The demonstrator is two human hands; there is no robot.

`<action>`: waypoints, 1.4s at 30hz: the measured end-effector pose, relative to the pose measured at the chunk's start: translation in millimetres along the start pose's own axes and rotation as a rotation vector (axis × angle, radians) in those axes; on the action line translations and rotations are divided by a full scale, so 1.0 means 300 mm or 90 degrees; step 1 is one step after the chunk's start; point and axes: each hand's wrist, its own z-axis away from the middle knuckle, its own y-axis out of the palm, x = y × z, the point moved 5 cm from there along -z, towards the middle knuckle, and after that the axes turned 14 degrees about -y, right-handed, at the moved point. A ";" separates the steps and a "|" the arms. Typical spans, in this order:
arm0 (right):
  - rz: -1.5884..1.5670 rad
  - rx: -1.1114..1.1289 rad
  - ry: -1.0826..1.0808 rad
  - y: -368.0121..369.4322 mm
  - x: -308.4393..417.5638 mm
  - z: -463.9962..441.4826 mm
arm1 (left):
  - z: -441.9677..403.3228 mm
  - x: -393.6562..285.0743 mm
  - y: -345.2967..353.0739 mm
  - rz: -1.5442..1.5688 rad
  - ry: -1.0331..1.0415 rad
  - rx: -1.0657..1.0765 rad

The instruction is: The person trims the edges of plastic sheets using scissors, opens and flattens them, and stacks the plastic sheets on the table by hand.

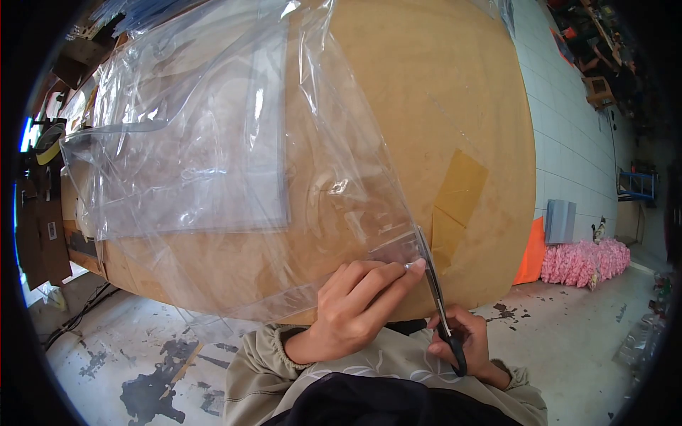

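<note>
"Left hand (361, 304)?"
"Closed on one clear sheet (341, 186), spread across the table (433, 64)."
"The right hand (463, 338)?"
"Gripping one pair of scissors (435, 285), blades at the sheet's right edge."
"How many layers?"
"More than one, I think; glare hides the count. One tape patch (462, 183) lies rightward."

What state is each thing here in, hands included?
Large clear plastic sheet: wrinkled, spread out
Black-handled metal scissors: blades at the sheet's edge, opening unclear
Bare left hand: closed, pinching the sheet
Bare right hand: closed around the scissors
Broad brown tabletop: partly covered by the sheet
Yellowish-brown tape strip: lying flat
Pale grey floor: marked with dark patches
</note>
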 end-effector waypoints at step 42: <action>0.239 -0.119 -0.076 -0.160 0.114 -0.024 | 0.007 0.003 -0.027 0.038 -0.059 -0.059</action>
